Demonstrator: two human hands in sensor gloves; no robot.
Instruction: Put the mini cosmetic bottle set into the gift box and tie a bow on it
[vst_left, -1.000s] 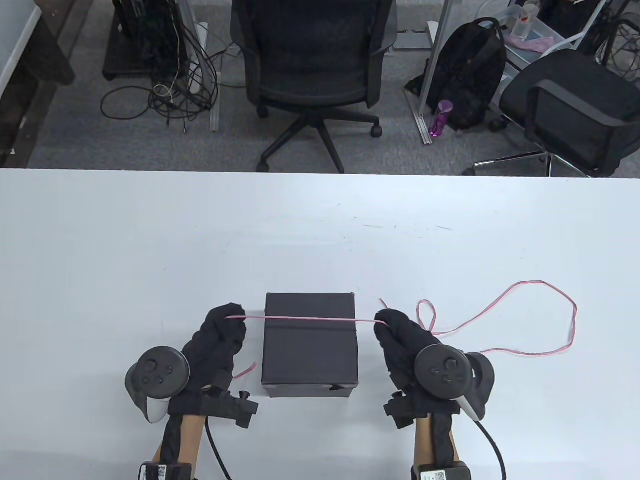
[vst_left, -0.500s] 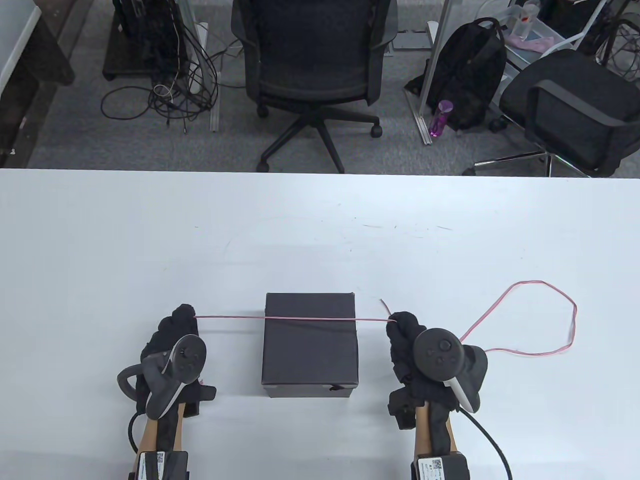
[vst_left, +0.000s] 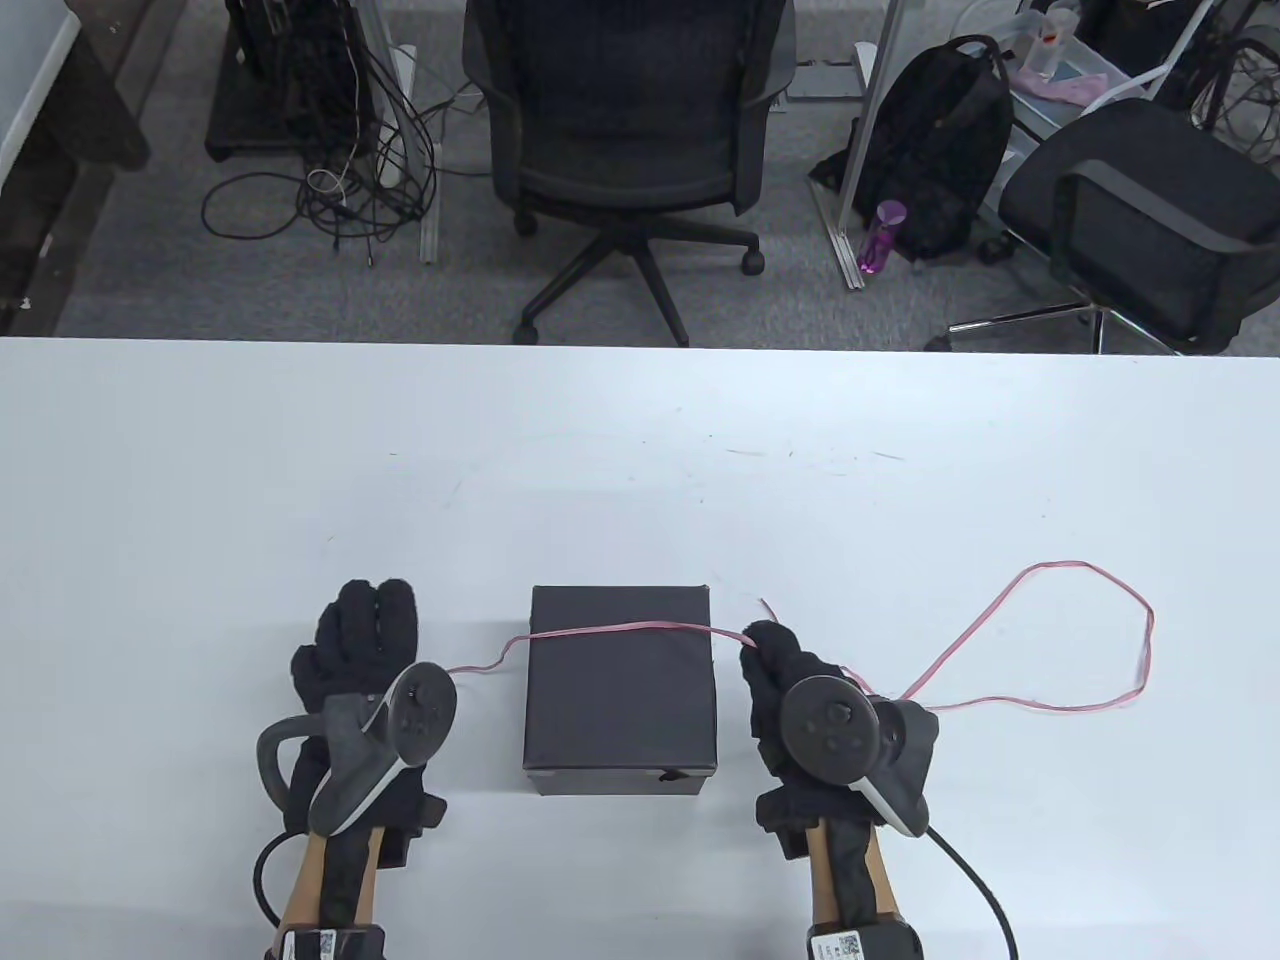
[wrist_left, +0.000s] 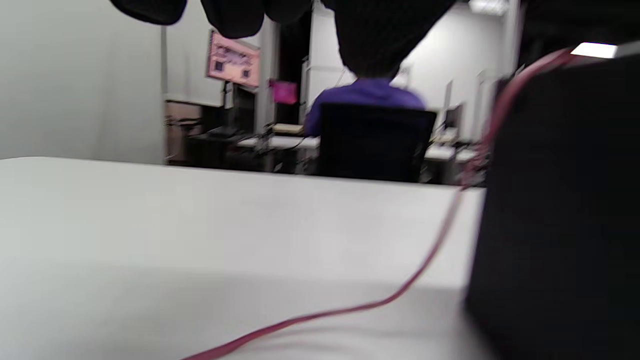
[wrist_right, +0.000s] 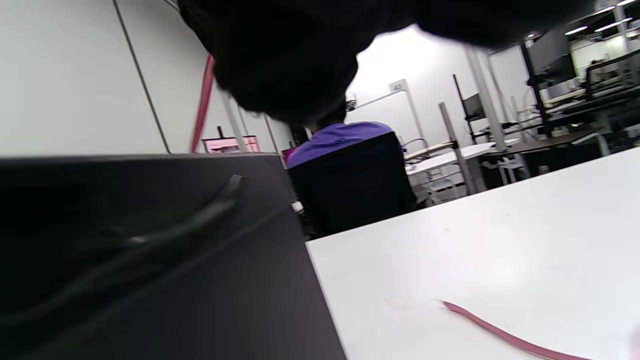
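With the right hand (vst_left: 775, 665) pinching the pink ribbon (vst_left: 620, 630) draped across the closed black gift box (vst_left: 620, 690) near the table's (vst_left: 200, 480) front edge, best to regrip the slack left end with the released, straight-fingered left hand (vst_left: 355, 650) and recentre before crossing.

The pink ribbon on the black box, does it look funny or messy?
A bit. The pink ribbon lies slack and wavy across the black gift box, not tied. Only the right hand pinches it; the left hand is off it, and the long end loops loosely over the table.
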